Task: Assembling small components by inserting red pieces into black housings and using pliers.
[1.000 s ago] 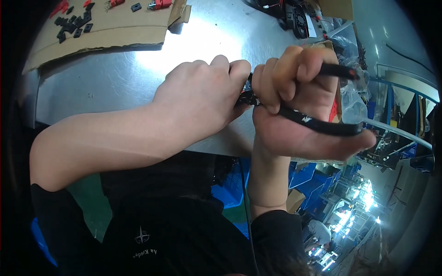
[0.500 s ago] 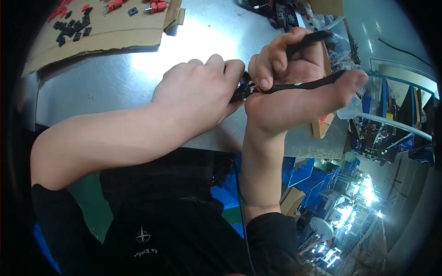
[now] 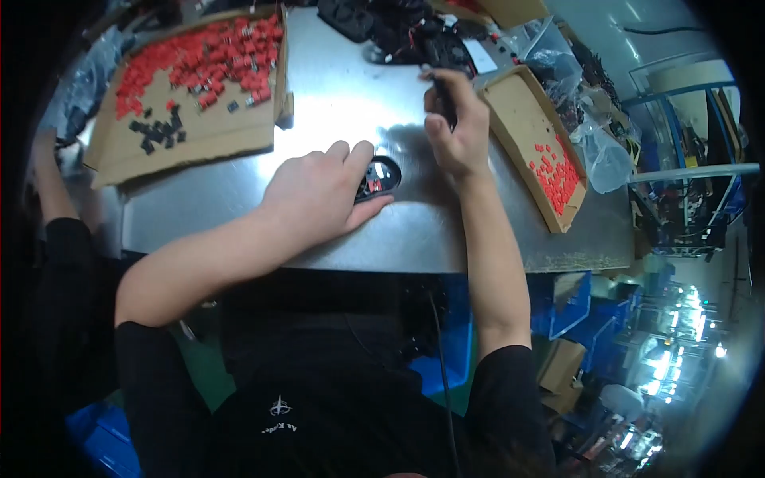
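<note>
My left hand [image 3: 315, 191] rests over the metal table, fingers and thumb closed round a small black oval plastic housing [image 3: 388, 171]. The housing's open side faces up, with a red part and a pale shiny part inside; its left end is hidden by my fingers. To the right, my right hand [image 3: 462, 135] is raised apart from the housing. Its fingers are closed round black-handled pliers [image 3: 444, 102], mostly covered by the hand and somewhat blurred.
At the left, a cardboard tray [image 3: 223, 142] holds many red parts and several black pieces. Another cardboard tray [image 3: 510, 135] with small red pieces lies at the right. Dark parts [image 3: 422, 40] and clear plastic bags [image 3: 602, 155] lie beyond. Another person's arm [image 3: 56, 183] shows at far left.
My right hand with the pliers has moved up and away from the housing, and the spread handles have come together. My left hand keeps its hold. The view has shifted, showing more of both trays.
</note>
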`<state>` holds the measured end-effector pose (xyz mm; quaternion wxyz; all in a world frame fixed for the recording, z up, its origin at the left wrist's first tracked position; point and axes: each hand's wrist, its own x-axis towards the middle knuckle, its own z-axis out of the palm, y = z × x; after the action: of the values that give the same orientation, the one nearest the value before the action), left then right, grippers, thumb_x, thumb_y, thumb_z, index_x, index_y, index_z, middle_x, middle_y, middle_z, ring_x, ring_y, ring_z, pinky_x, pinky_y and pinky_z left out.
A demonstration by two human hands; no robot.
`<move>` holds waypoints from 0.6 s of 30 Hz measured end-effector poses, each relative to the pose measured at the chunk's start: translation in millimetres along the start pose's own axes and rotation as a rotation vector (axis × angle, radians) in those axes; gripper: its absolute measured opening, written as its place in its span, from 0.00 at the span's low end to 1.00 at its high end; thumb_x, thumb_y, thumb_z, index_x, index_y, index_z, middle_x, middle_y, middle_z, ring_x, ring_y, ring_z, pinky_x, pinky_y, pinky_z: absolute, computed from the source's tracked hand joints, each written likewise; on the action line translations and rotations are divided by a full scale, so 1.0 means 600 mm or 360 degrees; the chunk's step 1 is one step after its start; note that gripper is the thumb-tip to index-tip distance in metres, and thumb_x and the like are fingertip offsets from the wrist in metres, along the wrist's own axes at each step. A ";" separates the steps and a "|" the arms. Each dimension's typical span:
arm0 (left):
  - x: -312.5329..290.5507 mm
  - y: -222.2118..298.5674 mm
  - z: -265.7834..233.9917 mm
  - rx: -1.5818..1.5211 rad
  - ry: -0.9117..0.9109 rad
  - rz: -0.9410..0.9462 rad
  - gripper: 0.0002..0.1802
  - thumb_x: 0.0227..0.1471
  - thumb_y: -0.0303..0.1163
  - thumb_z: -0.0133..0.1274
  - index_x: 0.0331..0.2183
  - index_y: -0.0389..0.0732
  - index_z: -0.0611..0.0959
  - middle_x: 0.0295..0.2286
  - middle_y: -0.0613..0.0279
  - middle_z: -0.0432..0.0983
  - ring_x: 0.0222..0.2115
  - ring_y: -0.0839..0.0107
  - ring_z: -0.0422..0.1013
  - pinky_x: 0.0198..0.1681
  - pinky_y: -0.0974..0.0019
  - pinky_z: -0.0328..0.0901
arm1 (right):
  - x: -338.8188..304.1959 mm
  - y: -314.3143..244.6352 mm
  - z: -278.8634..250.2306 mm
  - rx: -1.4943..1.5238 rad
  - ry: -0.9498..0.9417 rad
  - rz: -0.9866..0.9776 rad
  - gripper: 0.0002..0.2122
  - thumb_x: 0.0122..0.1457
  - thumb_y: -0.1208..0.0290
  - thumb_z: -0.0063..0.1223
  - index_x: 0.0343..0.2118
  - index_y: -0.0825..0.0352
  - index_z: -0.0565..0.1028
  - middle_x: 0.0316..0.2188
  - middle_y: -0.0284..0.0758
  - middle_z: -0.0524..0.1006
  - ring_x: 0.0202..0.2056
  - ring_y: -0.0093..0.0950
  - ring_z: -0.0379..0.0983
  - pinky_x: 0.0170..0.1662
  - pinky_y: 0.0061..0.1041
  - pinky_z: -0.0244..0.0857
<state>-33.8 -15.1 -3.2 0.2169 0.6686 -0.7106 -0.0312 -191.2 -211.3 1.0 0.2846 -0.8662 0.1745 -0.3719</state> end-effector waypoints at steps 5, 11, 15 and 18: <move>0.004 -0.003 -0.009 0.0108 0.0032 0.0139 0.31 0.54 0.55 0.61 0.46 0.40 0.76 0.33 0.53 0.75 0.31 0.58 0.78 0.29 0.55 0.73 | -0.021 -0.076 -0.011 0.0826 0.0056 0.0061 0.53 0.47 0.13 0.38 0.50 0.71 0.71 0.26 0.31 0.71 0.24 0.18 0.64 0.27 0.18 0.56; 0.006 0.021 -0.021 0.0233 0.0117 0.0120 0.28 0.51 0.52 0.64 0.45 0.42 0.76 0.31 0.56 0.72 0.30 0.59 0.76 0.28 0.58 0.72 | -0.034 -0.106 0.010 0.2222 0.0113 -0.0134 0.59 0.39 0.07 0.26 0.50 0.67 0.67 0.30 0.36 0.72 0.27 0.22 0.66 0.31 0.20 0.59; 0.012 0.018 -0.014 0.0251 0.0052 0.0063 0.26 0.51 0.51 0.64 0.42 0.42 0.76 0.30 0.57 0.72 0.28 0.59 0.76 0.27 0.59 0.71 | -0.045 -0.138 0.020 0.1888 0.0093 0.0039 0.60 0.34 0.06 0.27 0.48 0.67 0.65 0.31 0.34 0.71 0.28 0.20 0.64 0.32 0.19 0.60; 0.012 0.014 -0.008 0.0194 0.0126 0.0100 0.25 0.51 0.51 0.65 0.39 0.42 0.75 0.29 0.57 0.71 0.26 0.59 0.76 0.26 0.59 0.71 | -0.045 -0.152 0.019 0.1650 0.0067 0.0251 0.60 0.31 0.06 0.31 0.48 0.67 0.64 0.32 0.32 0.70 0.28 0.18 0.63 0.31 0.17 0.59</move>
<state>-40.1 -20.0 6.1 0.2046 0.6586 -0.7227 0.0455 -192.0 -122.6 36.6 0.6995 -0.5882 0.0377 -0.4041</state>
